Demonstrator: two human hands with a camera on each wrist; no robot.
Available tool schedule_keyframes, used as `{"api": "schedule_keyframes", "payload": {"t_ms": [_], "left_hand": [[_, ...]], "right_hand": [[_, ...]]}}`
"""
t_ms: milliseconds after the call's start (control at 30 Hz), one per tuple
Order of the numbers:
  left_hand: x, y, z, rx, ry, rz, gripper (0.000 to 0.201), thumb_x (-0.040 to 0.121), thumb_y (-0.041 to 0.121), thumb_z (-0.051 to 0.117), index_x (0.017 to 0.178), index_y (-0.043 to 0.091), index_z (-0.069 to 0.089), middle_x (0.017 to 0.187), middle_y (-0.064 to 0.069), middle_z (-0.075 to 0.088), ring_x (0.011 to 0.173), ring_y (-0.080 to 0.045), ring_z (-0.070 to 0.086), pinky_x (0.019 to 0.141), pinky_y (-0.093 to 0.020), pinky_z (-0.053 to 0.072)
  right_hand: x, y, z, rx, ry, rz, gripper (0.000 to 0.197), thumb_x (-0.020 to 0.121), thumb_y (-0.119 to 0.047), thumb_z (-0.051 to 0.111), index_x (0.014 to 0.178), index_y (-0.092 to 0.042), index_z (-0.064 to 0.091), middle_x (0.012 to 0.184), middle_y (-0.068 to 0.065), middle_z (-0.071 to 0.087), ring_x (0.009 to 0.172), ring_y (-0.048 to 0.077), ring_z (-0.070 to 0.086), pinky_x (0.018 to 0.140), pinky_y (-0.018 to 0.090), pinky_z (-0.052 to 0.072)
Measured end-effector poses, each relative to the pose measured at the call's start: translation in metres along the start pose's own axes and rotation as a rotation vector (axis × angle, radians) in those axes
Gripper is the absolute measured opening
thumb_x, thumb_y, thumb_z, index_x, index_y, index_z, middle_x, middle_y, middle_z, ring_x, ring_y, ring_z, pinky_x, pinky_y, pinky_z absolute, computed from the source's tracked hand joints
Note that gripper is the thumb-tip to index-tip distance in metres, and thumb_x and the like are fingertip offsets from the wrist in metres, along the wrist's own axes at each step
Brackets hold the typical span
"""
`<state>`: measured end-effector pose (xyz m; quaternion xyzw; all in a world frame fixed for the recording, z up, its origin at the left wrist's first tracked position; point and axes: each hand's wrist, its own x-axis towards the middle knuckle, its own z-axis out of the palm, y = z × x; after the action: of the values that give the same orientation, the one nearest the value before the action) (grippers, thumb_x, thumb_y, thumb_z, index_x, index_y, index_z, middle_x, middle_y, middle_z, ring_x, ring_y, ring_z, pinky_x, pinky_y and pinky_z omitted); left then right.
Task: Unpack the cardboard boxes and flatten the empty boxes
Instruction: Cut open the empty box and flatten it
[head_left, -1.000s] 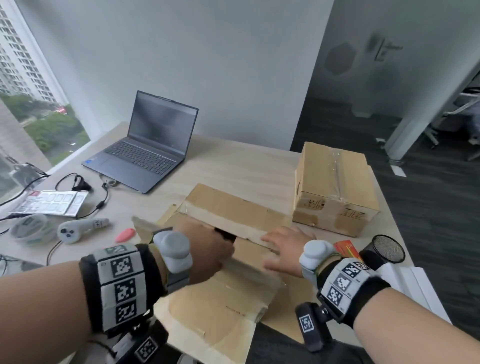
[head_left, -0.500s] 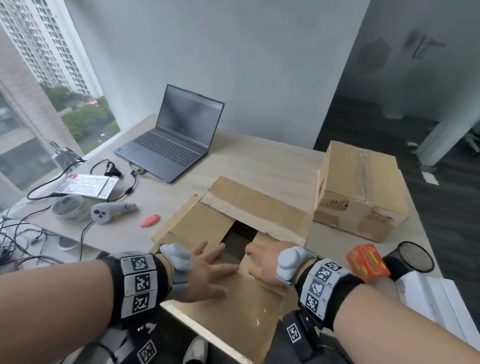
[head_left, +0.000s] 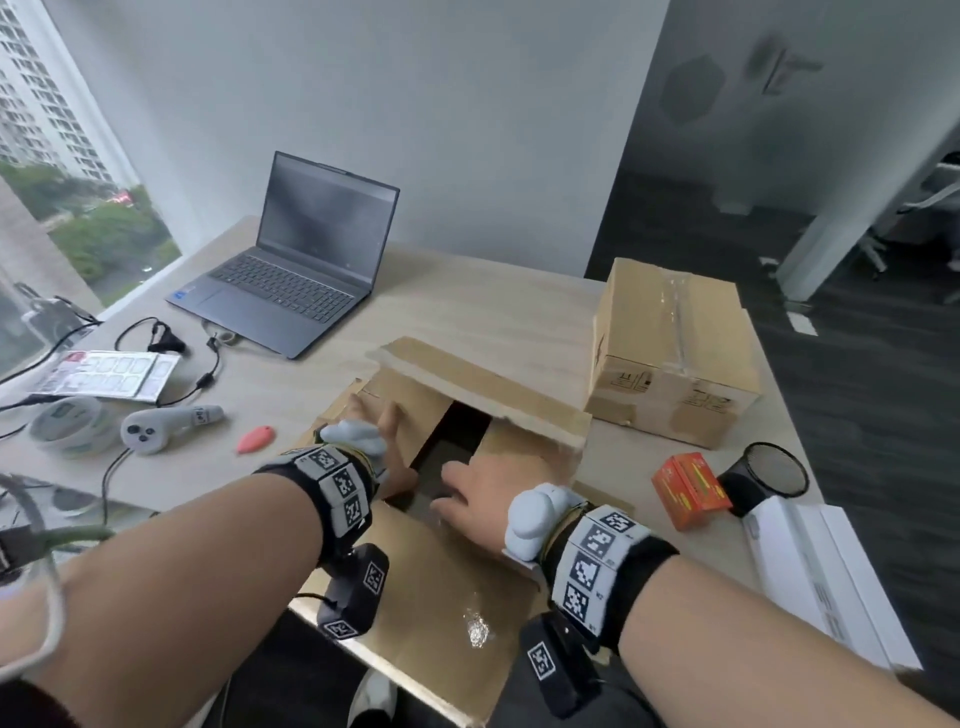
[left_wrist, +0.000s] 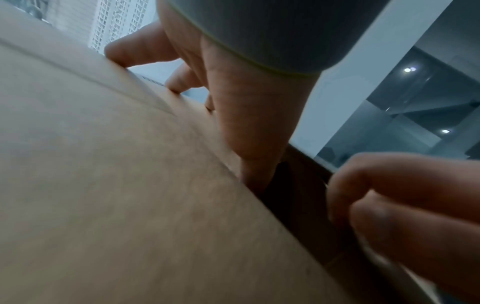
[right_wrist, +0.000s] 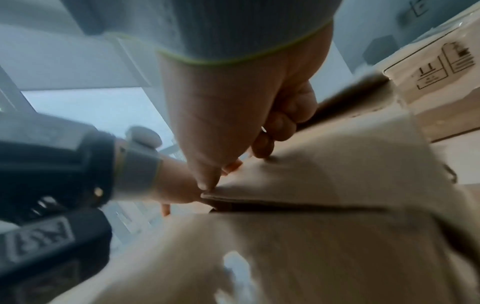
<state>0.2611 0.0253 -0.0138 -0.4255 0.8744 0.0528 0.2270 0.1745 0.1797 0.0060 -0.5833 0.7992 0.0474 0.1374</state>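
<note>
An open cardboard box (head_left: 441, 587) stands at the table's near edge, its far flap (head_left: 478, 384) raised. A dark gap shows between its two inner flaps. My left hand (head_left: 387, 441) lies with spread fingers on the left inner flap (head_left: 415, 400); in the left wrist view its thumb (left_wrist: 254, 156) dips into the gap at the flap's edge. My right hand (head_left: 467, 499) has bent fingers on the right inner flap (right_wrist: 324, 170), with the thumb (right_wrist: 205, 181) at that flap's edge. A second box (head_left: 670, 343), taped shut, stands at the back right.
A small orange carton (head_left: 688, 488), a black mesh cup (head_left: 769, 473) and a long white box (head_left: 821, 571) lie to the right. On the left are a laptop (head_left: 306, 244), a grey controller (head_left: 156, 428), a red object (head_left: 255, 438), cables and a tape roll (head_left: 70, 423).
Both hands have slid forward off the near flap onto the two inner flaps beside the gap. The camera has lifted and turned a little.
</note>
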Motion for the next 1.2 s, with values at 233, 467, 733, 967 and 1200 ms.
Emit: {"api": "schedule_keyframes", "payload": {"t_ms": [233, 467, 733, 967, 1200], "left_hand": [[0.019, -0.009, -0.045, -0.338, -0.003, -0.013, 0.034, 0.098, 0.026, 0.044, 0.13, 0.014, 0.046, 0.13, -0.018, 0.055, 0.122, -0.038, 0.052, 0.101, -0.04, 0.041], [0.01, -0.021, -0.068, -0.351, 0.104, -0.128, 0.068, 0.104, 0.057, 0.034, 0.125, -0.001, 0.064, 0.125, -0.022, 0.065, 0.116, -0.036, 0.06, 0.1, -0.04, 0.043], [-0.034, -0.035, -0.155, -1.21, 0.238, -0.02, 0.048, 0.11, 0.032, 0.038, 0.146, 0.001, 0.046, 0.119, -0.019, 0.065, 0.11, -0.04, 0.064, 0.08, -0.039, 0.054], [-0.085, -0.02, -0.203, -2.192, 0.482, 0.069, 0.044, 0.101, 0.048, 0.055, 0.132, 0.016, 0.058, 0.123, -0.005, 0.064, 0.095, -0.027, 0.069, 0.057, -0.044, 0.064], [-0.065, -0.023, -0.143, -2.428, 0.31, -0.101, 0.046, 0.094, 0.066, 0.052, 0.104, 0.023, 0.064, 0.101, -0.004, 0.075, 0.097, -0.03, 0.073, 0.075, -0.051, 0.062]], "right_hand": [[-0.054, 0.041, -0.034, 0.424, 0.325, 0.255, 0.028, 0.089, -0.049, 0.058, 0.081, -0.024, 0.05, 0.078, -0.006, 0.05, 0.074, 0.02, 0.054, 0.067, 0.036, 0.045], [-0.076, 0.069, -0.045, 1.078, 0.298, 0.862, 0.093, 0.088, -0.008, 0.053, 0.158, -0.04, 0.001, 0.097, -0.001, 0.045, 0.074, 0.028, 0.058, 0.057, 0.041, 0.057], [-0.093, 0.041, -0.07, 0.732, 0.054, 0.477, 0.02, 0.079, -0.014, 0.049, 0.094, -0.026, 0.053, 0.087, 0.011, 0.065, 0.076, 0.037, 0.063, 0.058, 0.035, 0.048], [-0.112, 0.004, -0.115, 0.309, 0.377, 0.124, 0.084, 0.091, -0.01, 0.039, 0.153, -0.054, 0.003, 0.145, -0.007, 0.05, 0.11, 0.033, 0.059, 0.094, 0.042, 0.05], [-0.076, 0.023, -0.065, 0.021, 0.288, 0.148, 0.085, 0.091, -0.01, 0.043, 0.155, -0.049, 0.002, 0.164, -0.015, 0.016, 0.134, 0.027, 0.044, 0.094, 0.033, 0.042]]}}
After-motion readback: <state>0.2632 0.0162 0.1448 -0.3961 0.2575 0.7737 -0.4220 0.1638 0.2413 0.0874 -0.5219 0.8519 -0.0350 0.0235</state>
